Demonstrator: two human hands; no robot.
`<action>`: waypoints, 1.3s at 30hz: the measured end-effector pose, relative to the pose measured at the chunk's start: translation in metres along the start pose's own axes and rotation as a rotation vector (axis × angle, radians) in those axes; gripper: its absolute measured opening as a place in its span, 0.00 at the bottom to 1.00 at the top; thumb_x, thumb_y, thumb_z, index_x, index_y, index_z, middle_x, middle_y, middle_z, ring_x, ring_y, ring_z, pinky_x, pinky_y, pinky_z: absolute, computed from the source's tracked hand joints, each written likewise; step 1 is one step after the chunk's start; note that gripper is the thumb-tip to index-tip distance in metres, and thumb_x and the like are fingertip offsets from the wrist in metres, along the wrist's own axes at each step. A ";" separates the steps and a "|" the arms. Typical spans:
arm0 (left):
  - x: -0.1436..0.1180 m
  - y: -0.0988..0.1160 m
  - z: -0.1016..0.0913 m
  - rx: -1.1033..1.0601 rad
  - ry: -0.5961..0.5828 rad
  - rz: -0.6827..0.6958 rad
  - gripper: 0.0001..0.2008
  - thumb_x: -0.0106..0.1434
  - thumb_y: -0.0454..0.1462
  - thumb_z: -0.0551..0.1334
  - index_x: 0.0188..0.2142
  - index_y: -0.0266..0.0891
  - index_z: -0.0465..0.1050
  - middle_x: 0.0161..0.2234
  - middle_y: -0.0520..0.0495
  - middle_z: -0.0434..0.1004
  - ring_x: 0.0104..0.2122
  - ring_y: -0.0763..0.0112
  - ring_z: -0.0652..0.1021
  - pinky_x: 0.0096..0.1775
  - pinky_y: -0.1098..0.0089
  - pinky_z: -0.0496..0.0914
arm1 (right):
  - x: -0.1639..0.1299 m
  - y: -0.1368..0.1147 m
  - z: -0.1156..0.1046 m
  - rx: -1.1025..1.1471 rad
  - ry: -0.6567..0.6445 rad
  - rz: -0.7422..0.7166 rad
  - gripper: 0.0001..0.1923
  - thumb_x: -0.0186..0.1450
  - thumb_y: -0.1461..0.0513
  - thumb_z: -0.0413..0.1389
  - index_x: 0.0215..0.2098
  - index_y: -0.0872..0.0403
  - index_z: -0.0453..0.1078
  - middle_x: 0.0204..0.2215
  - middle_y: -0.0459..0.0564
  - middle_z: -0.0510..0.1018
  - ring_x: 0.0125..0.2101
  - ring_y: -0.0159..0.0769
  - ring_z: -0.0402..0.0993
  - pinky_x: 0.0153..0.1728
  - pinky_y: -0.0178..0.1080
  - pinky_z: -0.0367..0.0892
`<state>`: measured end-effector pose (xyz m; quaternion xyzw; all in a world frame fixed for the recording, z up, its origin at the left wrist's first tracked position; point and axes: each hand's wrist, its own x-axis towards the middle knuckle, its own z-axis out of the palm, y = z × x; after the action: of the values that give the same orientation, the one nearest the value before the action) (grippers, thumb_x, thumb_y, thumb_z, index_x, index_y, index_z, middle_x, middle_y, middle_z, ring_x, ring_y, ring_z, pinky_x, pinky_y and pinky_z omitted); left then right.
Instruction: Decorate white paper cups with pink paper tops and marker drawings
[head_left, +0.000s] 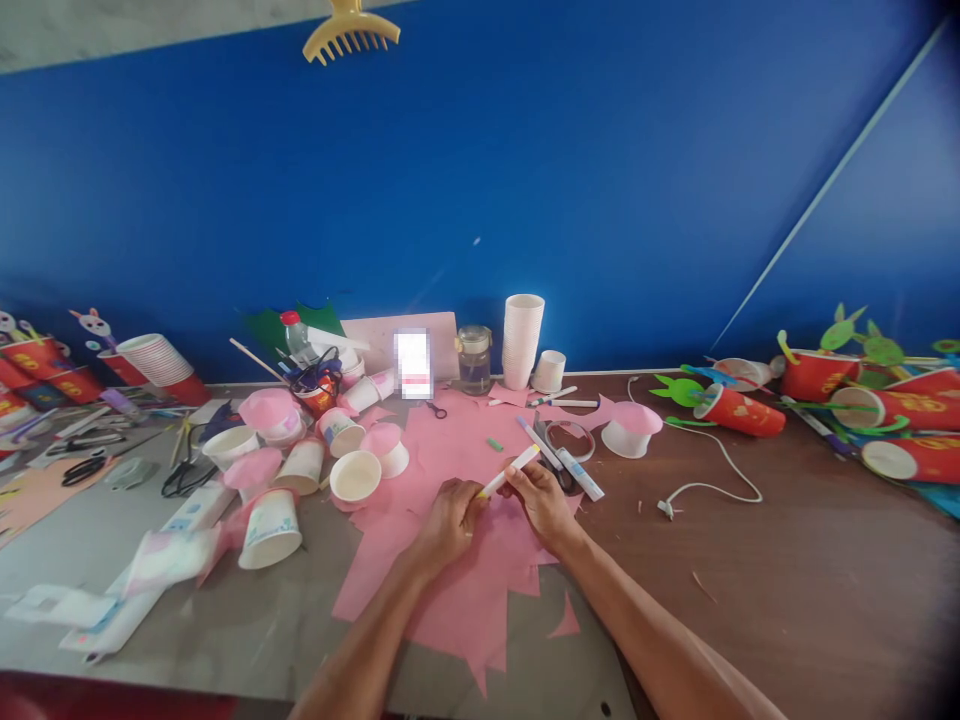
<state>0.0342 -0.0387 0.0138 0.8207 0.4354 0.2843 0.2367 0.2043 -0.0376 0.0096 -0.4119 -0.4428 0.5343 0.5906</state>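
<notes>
- Pen, slim, white-barrelled, with yellow at both ends point(511, 472): held aslant above a sheet of overlapping pink paper pieces point(439, 445), near the middle of the table.
- Left hand point(454, 515): fingertips closed at the pen's lower end. Right hand point(541, 495): thumb and fingers pinching its barrel nearer the upper end. Hands close together, joined by the pen.
- Technique (judgement): grip each end firmly, keep any pull or twist in line with the barrel, and avoid bending it. Working above the paper means a slip could leave a stray mark; keep the tip off the sheet.
- Small green cylinder point(495, 444): loose on the paper, just beyond the pen.
- Containers: tall nested stack of white paper cups point(522, 345), upright; clear glass jar with a pale lid point(474, 362), contents too indistinct to identify.
- Red patterned paper cup point(320, 397), left of the paper: holds a tangle of dark-handled tools.
- White round paper cup point(355, 476): mouth towards the camera, pale inner wall visible, nothing seen inside.
- White paper cup topped by a pink paper disc point(631, 428): right side, disc covering its upper end.
</notes>
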 end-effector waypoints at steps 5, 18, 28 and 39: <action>0.002 0.006 -0.003 -0.031 -0.049 -0.054 0.18 0.69 0.42 0.45 0.27 0.40 0.65 0.24 0.47 0.72 0.30 0.65 0.72 0.36 0.64 0.67 | -0.002 -0.006 0.003 -0.009 0.063 -0.018 0.19 0.55 0.47 0.63 0.24 0.54 0.70 0.17 0.42 0.66 0.22 0.29 0.62 0.26 0.35 0.59; 0.003 0.009 -0.006 -0.080 -0.070 0.044 0.15 0.69 0.40 0.45 0.27 0.42 0.62 0.19 0.54 0.64 0.23 0.71 0.66 0.48 0.58 0.63 | -0.010 -0.020 0.010 -0.116 0.163 -0.104 0.20 0.56 0.46 0.62 0.22 0.53 0.67 0.18 0.43 0.67 0.22 0.31 0.61 0.25 0.36 0.60; 0.002 0.007 -0.004 -0.092 -0.088 -0.018 0.19 0.69 0.42 0.44 0.29 0.40 0.67 0.23 0.48 0.71 0.30 0.65 0.67 0.37 0.65 0.64 | -0.008 -0.013 0.006 -0.139 0.144 -0.117 0.19 0.58 0.48 0.61 0.23 0.53 0.68 0.18 0.43 0.66 0.22 0.30 0.60 0.25 0.35 0.58; 0.001 0.015 -0.010 -0.665 -0.223 -0.213 0.24 0.66 0.55 0.48 0.28 0.38 0.63 0.19 0.55 0.61 0.20 0.77 0.61 0.26 0.72 0.57 | -0.011 -0.023 0.007 -0.146 0.084 -0.174 0.18 0.59 0.47 0.59 0.25 0.52 0.68 0.20 0.43 0.67 0.23 0.31 0.61 0.25 0.36 0.59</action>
<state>0.0364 -0.0438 0.0310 0.6749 0.3738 0.2928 0.5649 0.2031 -0.0507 0.0327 -0.4359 -0.4893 0.4296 0.6213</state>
